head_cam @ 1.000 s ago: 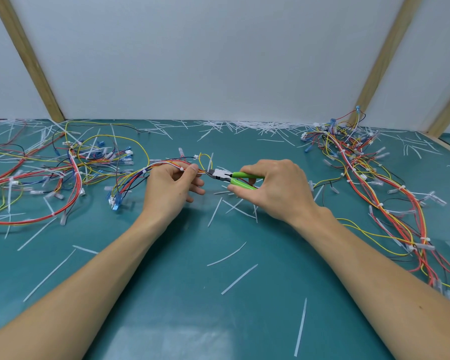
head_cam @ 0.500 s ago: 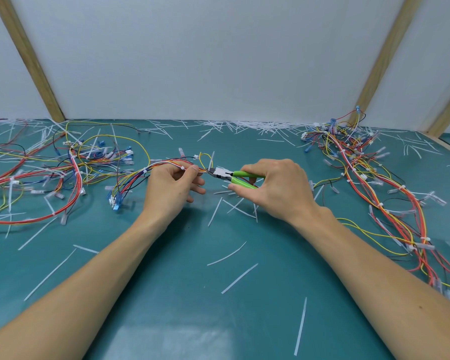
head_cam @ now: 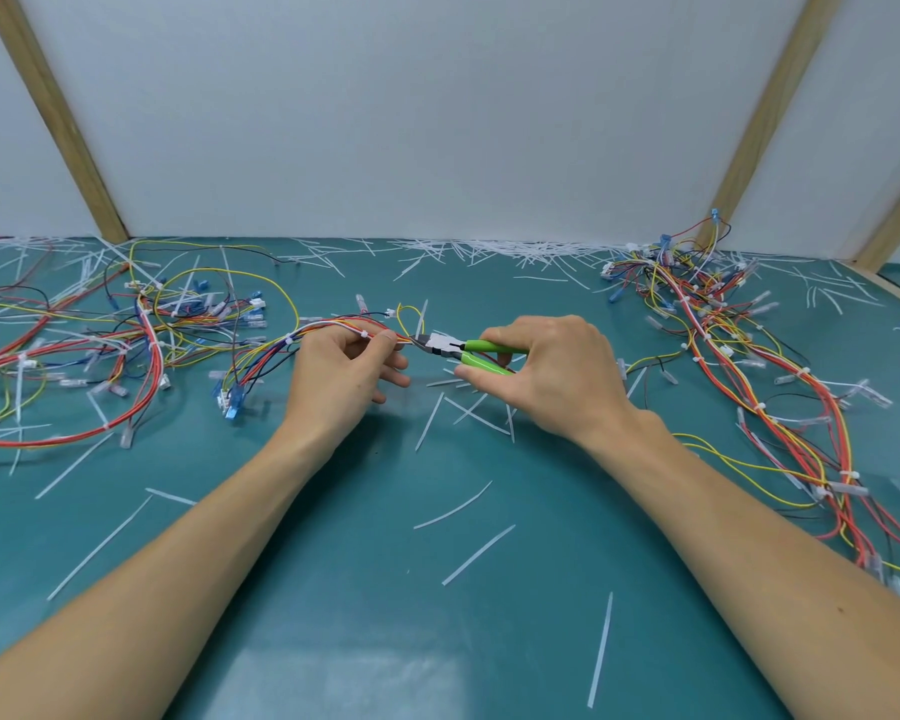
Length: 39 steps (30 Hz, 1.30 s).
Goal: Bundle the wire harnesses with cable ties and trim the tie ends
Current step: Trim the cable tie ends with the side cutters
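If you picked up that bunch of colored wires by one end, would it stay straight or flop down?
Probably flop: the wire harness already curves loosely where it leaves the left hand. It looks light, being thin wires. The cable tie likely keeps them together.

a wire-harness assembly workstation in a workshop. a teal work mat (head_cam: pixel 365 589) covers the bench. tangled harnesses (head_cam: pixel 759 387) lie along its left and right edges. cut white tie ends (head_cam: pixel 500 249) pile at the far edge and scatter across the mat. plain white panels (head_cam: pixel 411 111) on wooden battens (head_cam: pixel 48 106) enclose the station.
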Each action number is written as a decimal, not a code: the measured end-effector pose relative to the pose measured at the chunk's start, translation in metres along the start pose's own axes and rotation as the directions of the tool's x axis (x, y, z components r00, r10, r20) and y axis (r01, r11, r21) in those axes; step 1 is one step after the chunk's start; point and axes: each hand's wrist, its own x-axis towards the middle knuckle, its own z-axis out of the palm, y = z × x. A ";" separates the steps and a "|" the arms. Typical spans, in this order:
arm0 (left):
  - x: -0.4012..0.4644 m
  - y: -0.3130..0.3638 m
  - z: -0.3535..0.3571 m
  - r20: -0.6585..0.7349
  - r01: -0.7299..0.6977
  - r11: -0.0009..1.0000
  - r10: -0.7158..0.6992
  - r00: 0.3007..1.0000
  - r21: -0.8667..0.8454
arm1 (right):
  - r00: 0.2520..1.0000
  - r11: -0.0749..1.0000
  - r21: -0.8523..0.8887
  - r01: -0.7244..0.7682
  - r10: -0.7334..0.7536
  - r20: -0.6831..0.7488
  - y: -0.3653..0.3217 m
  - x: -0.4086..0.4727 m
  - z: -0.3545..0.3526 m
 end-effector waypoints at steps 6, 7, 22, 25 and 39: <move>0.000 -0.001 0.000 0.000 -0.006 1.000 0.006 1.000 0.003 | 1.000 1.000 -0.013 -0.001 0.001 0.005 0.000 0.001 0.000; 0.000 -0.001 0.000 0.001 -0.006 1.000 0.006 1.000 0.003 | 1.000 1.000 -0.016 0.000 0.000 0.005 0.000 0.001 0.000; 0.000 0.001 0.000 0.006 -0.012 1.000 0.012 1.000 -0.002 | 1.000 1.000 0.013 -0.016 0.017 -0.018 0.000 0.000 0.002; -0.002 0.004 0.000 0.008 -0.025 0.999 0.025 1.000 -0.026 | 0.997 0.999 0.026 -0.042 0.044 -0.064 0.000 0.000 0.006; 0.000 0.009 -0.004 0.026 0.091 0.976 -0.088 0.996 -0.197 | 0.878 0.792 0.405 -0.457 0.475 0.062 0.021 0.012 0.008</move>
